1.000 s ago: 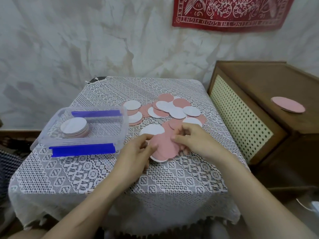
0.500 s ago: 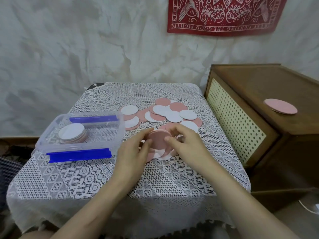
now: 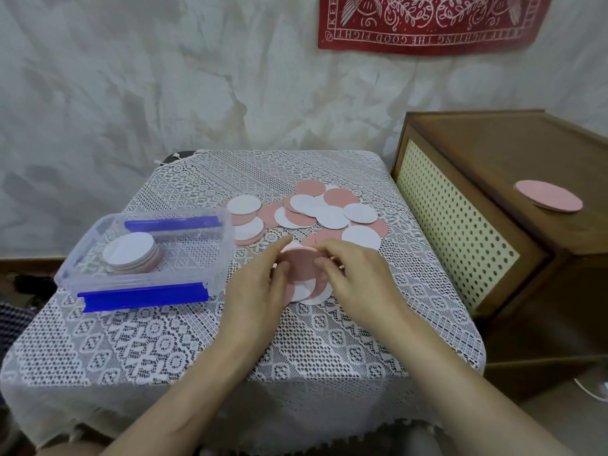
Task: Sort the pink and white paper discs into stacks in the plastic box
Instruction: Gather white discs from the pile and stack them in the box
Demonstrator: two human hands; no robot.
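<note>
My left hand [image 3: 260, 291] and my right hand [image 3: 358, 281] together hold a small stack of pink discs [image 3: 301, 264] tilted up just above the table. Under it lie a few more pink and white discs [image 3: 312, 292]. Behind them a loose pile of pink and white discs [image 3: 322, 212] is spread over the lace cloth. The clear plastic box [image 3: 217, 255] with blue clips stands at the left; inside it sits a stack of discs [image 3: 131, 253] with a white one on top.
The small table [image 3: 164, 350] is covered by a white lace cloth. A wooden cabinet [image 3: 493, 179] stands close on the right, with a pink disc [image 3: 547, 200] lying on its top. A wall runs behind the table.
The pink discs were flat on the table a second ago. Both hands have gathered them and lifted them up on edge. The view has shifted a little.
</note>
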